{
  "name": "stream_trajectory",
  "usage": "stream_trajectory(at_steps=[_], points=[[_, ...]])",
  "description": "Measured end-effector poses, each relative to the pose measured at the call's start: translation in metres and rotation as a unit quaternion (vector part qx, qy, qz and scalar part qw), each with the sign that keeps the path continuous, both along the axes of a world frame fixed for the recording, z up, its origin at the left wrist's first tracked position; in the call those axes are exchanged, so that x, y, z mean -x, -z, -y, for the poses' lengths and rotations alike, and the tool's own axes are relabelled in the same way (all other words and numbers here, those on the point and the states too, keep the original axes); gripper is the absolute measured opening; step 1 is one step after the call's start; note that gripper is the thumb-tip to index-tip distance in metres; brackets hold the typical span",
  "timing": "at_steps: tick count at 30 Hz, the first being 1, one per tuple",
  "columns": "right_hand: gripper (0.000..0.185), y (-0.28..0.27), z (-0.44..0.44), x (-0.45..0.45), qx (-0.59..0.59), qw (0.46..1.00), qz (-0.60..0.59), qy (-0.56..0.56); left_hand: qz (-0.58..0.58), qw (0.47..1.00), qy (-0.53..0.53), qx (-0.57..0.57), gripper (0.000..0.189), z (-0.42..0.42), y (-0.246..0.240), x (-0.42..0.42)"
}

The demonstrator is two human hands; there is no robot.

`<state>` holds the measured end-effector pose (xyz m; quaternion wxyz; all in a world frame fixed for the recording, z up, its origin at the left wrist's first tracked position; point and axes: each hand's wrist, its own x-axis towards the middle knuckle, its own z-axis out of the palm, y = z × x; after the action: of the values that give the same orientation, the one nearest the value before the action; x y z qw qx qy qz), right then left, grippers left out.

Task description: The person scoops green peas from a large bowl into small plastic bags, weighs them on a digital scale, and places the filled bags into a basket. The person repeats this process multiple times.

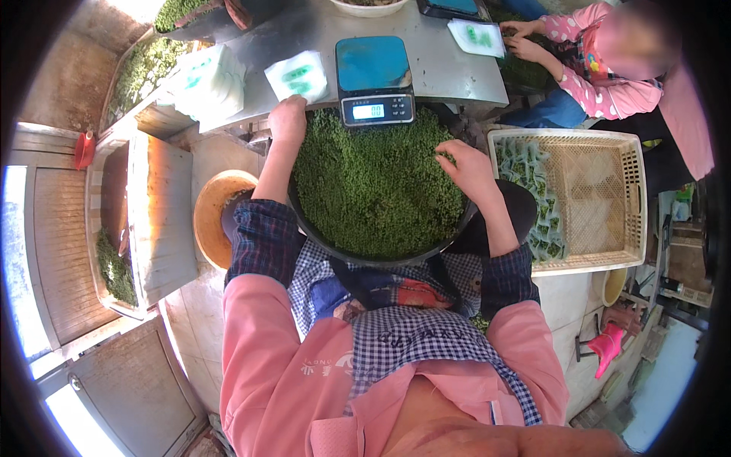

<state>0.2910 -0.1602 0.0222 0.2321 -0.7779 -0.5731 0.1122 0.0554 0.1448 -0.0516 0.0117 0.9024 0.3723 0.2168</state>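
Observation:
A black tub full of small green plant pieces sits at my lap. My left hand is at the table's near edge, its curled fingers touching the lower edge of a flat white plastic bag with green print; whether they pinch it is hard to see. Above the right side of the tub hovers my right hand, thumb and fingers slightly apart, nothing visible between them. A digital scale with a blue platform and lit display stands between the hands, overhanging the tub, nothing on its platform.
A pile of white bags lies on the metal table. At right, a plastic crate holds rows of small filled bags. A co-worker's hands are near another bag. An orange basin stands left.

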Motion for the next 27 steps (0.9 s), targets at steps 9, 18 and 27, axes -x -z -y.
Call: stream_trajectory(at_steps=[9, 18, 27], points=[[0.016, -0.001, -0.01, 0.035, -0.003, 0.997, -0.044, -0.067, -0.06, 0.995, -0.042, 0.065, 0.019, -0.016, -0.045, 0.004], [0.043, 0.041, -0.056, 0.084, -0.061, 0.628, -0.771, 0.087, 0.532, 0.449, 0.067, 0.715, 0.02, 0.147, -0.071, -0.016], [0.022, 0.048, -0.029, 0.089, -0.157, 0.601, -0.748, 0.234, 0.492, 0.437, -0.042, 0.752, 0.024, 0.165, -0.035, -0.006]])
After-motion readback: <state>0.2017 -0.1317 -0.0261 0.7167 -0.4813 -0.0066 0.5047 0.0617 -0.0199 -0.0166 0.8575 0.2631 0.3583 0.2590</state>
